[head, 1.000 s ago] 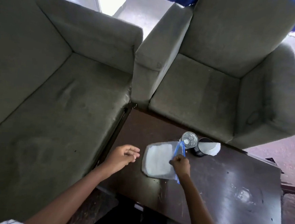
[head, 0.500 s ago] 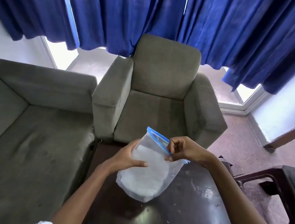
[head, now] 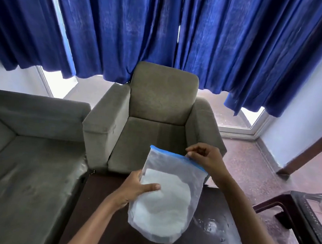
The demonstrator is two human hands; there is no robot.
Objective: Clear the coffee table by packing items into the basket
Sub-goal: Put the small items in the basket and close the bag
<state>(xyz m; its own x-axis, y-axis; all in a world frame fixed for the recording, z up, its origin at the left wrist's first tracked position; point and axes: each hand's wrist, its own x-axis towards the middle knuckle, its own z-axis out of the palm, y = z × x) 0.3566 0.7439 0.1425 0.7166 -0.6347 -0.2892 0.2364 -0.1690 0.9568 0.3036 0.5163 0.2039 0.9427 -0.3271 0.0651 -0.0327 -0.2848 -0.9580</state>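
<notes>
A clear zip bag (head: 166, 199) with a blue seal strip and white powder inside is held up above the dark wooden coffee table (head: 210, 239). My left hand (head: 137, 189) grips the bag's left side, thumb across its front. My right hand (head: 205, 160) pinches the blue strip at the bag's upper right. No basket is in view. The bottle and the dark container seen earlier on the table are hidden behind the bag or out of view.
A grey armchair (head: 156, 125) stands behind the table and a grey sofa (head: 24, 159) is on the left. Blue curtains (head: 163, 31) hang over the windows. A dark plastic stool (head: 302, 219) stands at the right on the reddish floor.
The bag went from lying flat on the table to being lifted by both hands. My left hand took hold of its side. The camera tilted up toward the armchair and curtains.
</notes>
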